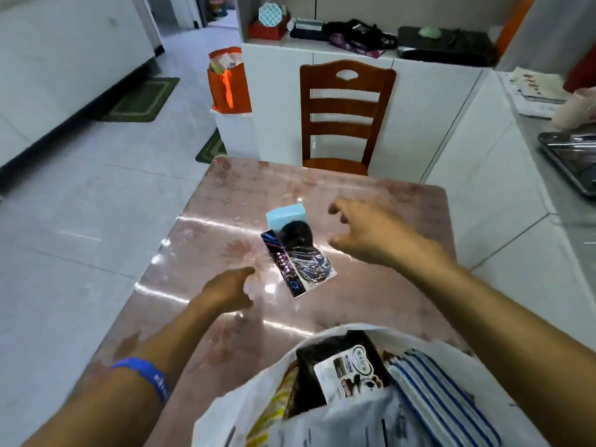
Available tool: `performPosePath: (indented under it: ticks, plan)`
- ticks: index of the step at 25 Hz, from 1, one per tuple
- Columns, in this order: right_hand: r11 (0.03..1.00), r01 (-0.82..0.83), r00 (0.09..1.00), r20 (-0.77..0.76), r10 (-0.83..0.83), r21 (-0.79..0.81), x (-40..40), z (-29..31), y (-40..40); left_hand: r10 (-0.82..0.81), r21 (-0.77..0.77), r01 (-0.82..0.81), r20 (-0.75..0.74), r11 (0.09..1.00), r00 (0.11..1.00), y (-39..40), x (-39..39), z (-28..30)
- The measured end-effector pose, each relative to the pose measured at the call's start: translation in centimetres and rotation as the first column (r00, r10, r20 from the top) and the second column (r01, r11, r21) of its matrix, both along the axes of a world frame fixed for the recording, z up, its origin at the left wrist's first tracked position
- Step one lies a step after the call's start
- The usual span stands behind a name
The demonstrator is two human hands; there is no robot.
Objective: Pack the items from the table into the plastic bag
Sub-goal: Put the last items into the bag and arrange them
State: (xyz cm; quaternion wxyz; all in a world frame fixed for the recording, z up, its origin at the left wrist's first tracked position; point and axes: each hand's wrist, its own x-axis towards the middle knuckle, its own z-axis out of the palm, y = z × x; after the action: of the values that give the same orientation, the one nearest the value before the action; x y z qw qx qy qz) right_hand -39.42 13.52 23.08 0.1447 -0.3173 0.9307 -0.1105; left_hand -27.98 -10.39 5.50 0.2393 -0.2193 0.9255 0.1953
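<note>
Both bare forearms reach forward from the bottom corners of the view, the left from the lower left and the right from the lower right, and they converge toward the middle. The left hand [227, 290] is low and loosely curled, knuckles up, its fingers [246, 272] pointing forward and holding nothing; a blue wristband [145, 375] circles the left forearm. The right hand [371, 235] is held farther out and higher, palm down, with thumb and fingers [337, 209] spread wide apart in an empty, claw-like reach
</note>
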Motion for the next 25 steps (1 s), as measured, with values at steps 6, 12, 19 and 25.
performPosePath:
  ticks: [6, 12, 19, 25]
  plan:
    - [0.938, -0.243, 0.958, -0.09, 0.272, 0.248, -8.4, -11.1, -8.7, -0.136, -0.122, 0.153, 0.135, 0.981, 0.981, -1.5, 2.9, -10.1]
    - [0.916, -0.224, 0.958, -0.097, 0.27, 0.332, -12.0, -21.4, -15.6, -0.097, -0.069, 0.104, 0.097, 0.992, 0.991, -1.5, 3.0, -9.7]
    - [0.967, -0.017, 0.994, 0.106, -0.01, 0.254, -10.4, -19.3, -13.1, -0.063, -0.073, 0.074, 0.141, 0.995, 0.988, -1.4, 2.8, -8.9]
    - [0.874, 0.441, 0.779, 0.57, -0.261, -0.202, -4.3, -5.4, -4.0, -0.036, 0.002, 0.036, 0.119, 0.999, 0.992, -1.5, 3.4, -6.3]
